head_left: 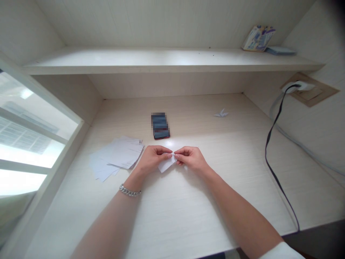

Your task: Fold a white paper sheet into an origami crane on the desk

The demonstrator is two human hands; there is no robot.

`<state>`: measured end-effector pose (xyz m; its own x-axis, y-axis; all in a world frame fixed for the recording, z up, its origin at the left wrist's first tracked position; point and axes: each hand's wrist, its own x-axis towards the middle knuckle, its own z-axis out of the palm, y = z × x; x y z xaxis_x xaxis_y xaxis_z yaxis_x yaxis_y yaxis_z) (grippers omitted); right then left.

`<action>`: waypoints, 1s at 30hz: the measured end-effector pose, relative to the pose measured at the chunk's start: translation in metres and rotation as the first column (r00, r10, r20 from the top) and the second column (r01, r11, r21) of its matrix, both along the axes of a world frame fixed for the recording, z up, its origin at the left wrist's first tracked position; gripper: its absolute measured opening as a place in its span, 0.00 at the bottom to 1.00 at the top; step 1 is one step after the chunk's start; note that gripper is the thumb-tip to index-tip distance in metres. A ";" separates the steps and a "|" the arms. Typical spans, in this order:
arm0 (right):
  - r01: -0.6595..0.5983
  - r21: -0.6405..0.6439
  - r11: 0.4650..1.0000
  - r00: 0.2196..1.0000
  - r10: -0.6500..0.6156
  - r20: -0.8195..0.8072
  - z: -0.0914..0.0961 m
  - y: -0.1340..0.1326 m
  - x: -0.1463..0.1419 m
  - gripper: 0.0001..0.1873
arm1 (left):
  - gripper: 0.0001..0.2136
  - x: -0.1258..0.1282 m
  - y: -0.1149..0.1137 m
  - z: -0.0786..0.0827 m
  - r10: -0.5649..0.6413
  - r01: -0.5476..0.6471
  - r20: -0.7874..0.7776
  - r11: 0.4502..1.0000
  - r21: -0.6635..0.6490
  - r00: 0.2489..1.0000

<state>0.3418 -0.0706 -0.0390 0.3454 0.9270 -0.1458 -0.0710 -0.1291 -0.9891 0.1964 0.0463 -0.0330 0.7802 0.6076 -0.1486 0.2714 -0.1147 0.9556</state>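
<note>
A small folded piece of white paper (166,164) is held just above the pale wooden desk (205,212), between both hands. My left hand (152,159), with a silver chain bracelet on its wrist, pinches the paper's left side. My right hand (191,158) pinches its right side, fingertips nearly touching those of the left. Both hands are closed on the paper at the desk's middle.
A loose stack of white paper sheets (115,158) lies left of the hands. A phone (160,126) lies behind them. A small folded paper figure (221,113) sits far right. A black cable (272,144) runs from a wall socket (300,87). A shelf (161,59) holds booklets (258,37).
</note>
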 end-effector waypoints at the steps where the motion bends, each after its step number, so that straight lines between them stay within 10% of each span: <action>1: 0.003 0.000 1.000 1.000 -0.003 0.001 0.000 0.000 0.000 0.14 | 0.15 0.000 0.000 0.000 0.004 -0.004 0.003 1.000 0.000 1.000; 30: -0.006 -0.042 0.999 0.997 0.003 -0.076 -0.002 0.003 0.003 0.16 | 0.17 0.001 -0.001 0.002 0.036 -0.023 0.068 0.984 -0.176 0.997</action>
<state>0.3450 -0.0677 -0.0411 0.3279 0.9209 -0.2106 -0.1448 -0.1713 -0.9745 0.1970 0.0458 -0.0315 0.7747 0.6001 -0.1994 0.2028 0.0629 0.9772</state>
